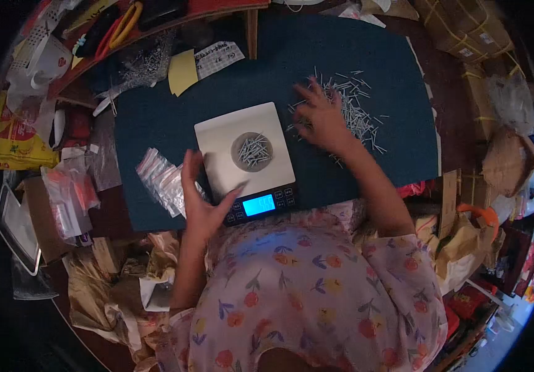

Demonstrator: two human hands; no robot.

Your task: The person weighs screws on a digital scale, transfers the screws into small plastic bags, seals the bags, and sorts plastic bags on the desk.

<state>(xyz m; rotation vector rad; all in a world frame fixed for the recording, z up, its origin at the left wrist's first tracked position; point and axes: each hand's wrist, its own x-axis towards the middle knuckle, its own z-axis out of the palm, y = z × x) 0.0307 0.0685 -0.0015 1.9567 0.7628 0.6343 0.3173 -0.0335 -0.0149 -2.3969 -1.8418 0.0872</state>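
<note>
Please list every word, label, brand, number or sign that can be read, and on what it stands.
None reads with certainty.
Blue rectangular screen on white-topped black scale: blurred digits.
Square black buttons: markings too small.
White checked paper: dark writing, too small.
Yellow plastic bag: red print, unreadable.
White plastic container: red label, unreadable.
White sticker on brown cardboard box: unreadable.
</note>
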